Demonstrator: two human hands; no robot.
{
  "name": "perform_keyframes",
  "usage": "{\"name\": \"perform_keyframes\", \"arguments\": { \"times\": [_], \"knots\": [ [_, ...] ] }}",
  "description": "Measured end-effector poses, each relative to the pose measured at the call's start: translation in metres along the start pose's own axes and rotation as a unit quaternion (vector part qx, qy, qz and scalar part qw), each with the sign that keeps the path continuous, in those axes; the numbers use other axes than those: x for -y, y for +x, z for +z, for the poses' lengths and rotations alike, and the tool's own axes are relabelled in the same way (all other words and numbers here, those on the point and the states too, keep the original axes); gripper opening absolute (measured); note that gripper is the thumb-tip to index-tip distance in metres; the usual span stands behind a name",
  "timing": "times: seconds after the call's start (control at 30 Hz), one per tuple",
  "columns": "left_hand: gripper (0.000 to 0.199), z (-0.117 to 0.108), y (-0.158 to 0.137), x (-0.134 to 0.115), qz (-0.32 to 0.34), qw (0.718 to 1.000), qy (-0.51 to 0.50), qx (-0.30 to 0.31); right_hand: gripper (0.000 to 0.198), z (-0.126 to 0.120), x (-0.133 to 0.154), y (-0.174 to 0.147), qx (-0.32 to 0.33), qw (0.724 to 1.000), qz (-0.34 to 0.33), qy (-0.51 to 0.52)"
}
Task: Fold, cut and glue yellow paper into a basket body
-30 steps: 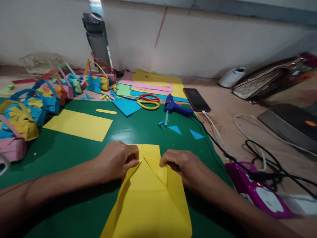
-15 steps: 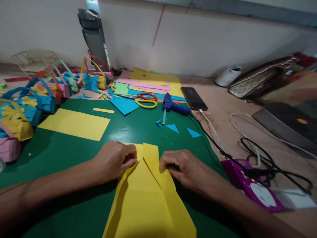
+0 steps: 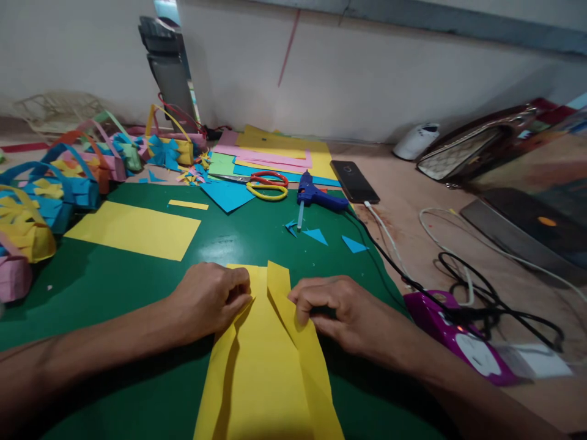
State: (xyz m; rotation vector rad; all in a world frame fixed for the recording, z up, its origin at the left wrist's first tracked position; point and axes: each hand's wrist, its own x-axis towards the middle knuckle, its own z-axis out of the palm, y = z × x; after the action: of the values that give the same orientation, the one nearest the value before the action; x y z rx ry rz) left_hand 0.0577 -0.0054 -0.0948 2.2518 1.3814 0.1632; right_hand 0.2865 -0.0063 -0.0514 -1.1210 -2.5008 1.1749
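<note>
A folded sheet of yellow paper [image 3: 266, 373] lies lengthwise before me on the green tabletop [image 3: 151, 379], running off the bottom of the view. Its long sides are raised as flaps. My left hand [image 3: 215, 299] is closed, thumb and fingers pinching the left flap near the far end. Opposite it, my right hand [image 3: 334, 311] pinches the right flap, whose far corner stands up. The fingertips partly hide the paper's edges. Beyond my left hand lies a flat yellow paper rectangle [image 3: 135, 229] with a narrow yellow strip [image 3: 188, 205] behind it.
Small paper baskets [image 3: 77, 177] in several colours line the left. Scissors [image 3: 268, 185], a blue glue gun [image 3: 318, 194], blue scraps [image 3: 316, 236] and stacked coloured paper [image 3: 284, 146] lie ahead. On the right are a phone [image 3: 354, 181], cables and a purple power strip [image 3: 463, 342].
My right hand has drawn the right flap slightly inward and more upright, so the paper looks narrower. My left hand keeps its pinch. The whole view has shifted a little.
</note>
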Motion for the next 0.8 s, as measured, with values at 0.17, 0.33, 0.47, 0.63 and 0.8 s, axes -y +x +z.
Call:
{"name": "perform_keyframes", "arguments": {
  "times": [0.17, 0.33, 0.47, 0.63, 0.8],
  "knots": [
    [0.015, 0.000, 0.000, 0.000, 0.011, 1.000, -0.003, -0.009, 0.019, -0.002, 0.002, -0.001, 0.001, 1.000, 0.020, 0.003],
    [0.014, 0.003, -0.001, 0.003, 0.024, 0.999, -0.005, -0.028, 0.018, -0.003, 0.002, 0.000, 0.009, 0.999, 0.025, 0.040],
    [0.015, 0.004, -0.001, 0.004, 0.030, 0.999, -0.010, -0.029, 0.018, -0.002, -0.001, 0.001, 0.013, 0.997, 0.028, 0.069],
    [0.009, 0.001, -0.001, 0.000, 0.012, 1.000, -0.015, -0.013, 0.018, -0.002, -0.002, 0.002, 0.021, 0.999, 0.028, 0.040],
    [0.019, 0.005, -0.013, -0.006, 0.060, 0.996, -0.010, -0.070, 0.019, -0.001, -0.003, 0.002, 0.007, 0.998, 0.059, 0.007]
  ]
}}
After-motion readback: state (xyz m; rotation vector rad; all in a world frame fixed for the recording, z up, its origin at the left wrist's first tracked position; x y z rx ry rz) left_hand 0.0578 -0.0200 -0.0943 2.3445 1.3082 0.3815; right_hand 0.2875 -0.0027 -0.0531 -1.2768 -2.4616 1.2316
